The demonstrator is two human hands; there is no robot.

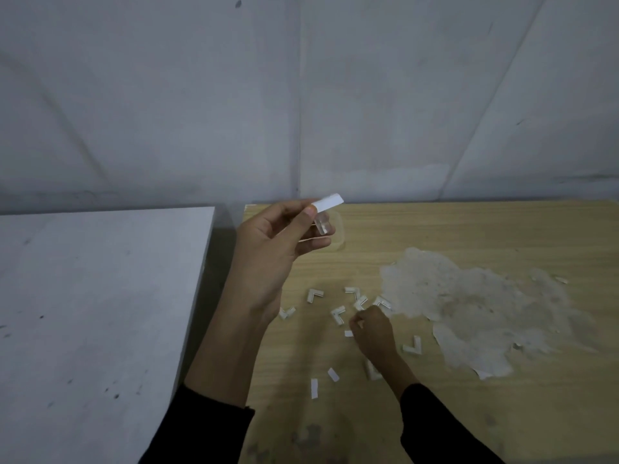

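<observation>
1. Above the far left corner of the bench [469, 229], the left hand [268, 242] is raised, its grip narrow: thumb and forefinger pinch one end of a white strip [330, 203].
2. The strip's long axis runs left to right, its free end pointing right and slightly far, toward the wall.
3. A clear plastic piece [322, 226] sits just under the strip, against the fingers of the same hand.
4. The right hand [371, 326] is down on the bench, fingers curled among white L-shaped pieces [314, 294]; I cannot tell whether its grip holds one.
5. Flat white slips [314, 388] lie nearer, and a worn patch [469, 306] spreads to the right.
</observation>
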